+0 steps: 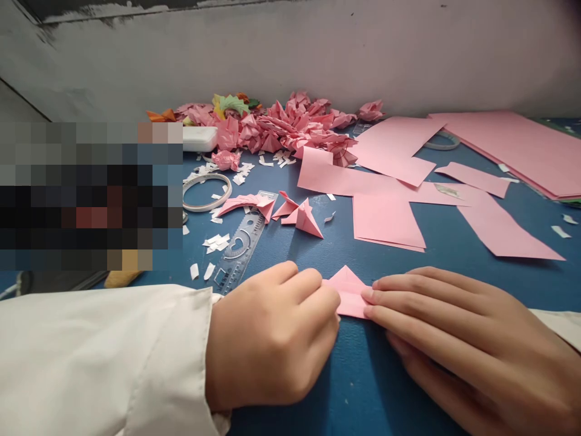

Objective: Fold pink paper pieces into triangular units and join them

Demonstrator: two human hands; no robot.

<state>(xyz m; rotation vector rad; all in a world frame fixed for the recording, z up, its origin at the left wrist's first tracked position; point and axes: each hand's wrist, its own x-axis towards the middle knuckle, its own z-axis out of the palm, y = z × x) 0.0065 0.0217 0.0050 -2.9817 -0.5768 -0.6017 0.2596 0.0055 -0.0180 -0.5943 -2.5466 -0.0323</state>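
A small folded piece of pink paper (348, 297) lies on the blue tabletop, its pointed tip facing away from me. My left hand (275, 336) is closed around the paper's left end, with the fingertips curled out of sight. At the right end, my right hand (454, 327) lies over the paper with fingers stretched out and pressed together, the tips touching its edge. Beyond my left hand sit folded pink paper pieces (306, 218) and a clear plastic ruler (240, 242).
A heap of pink folded paper (281, 124) stands against the wall (290, 54). Pink sheets (390, 218) spread over the back right. Tape rings (207, 192), white paper scraps (216, 243) and a white case (200, 138) are at the left, beside a pixelated area.
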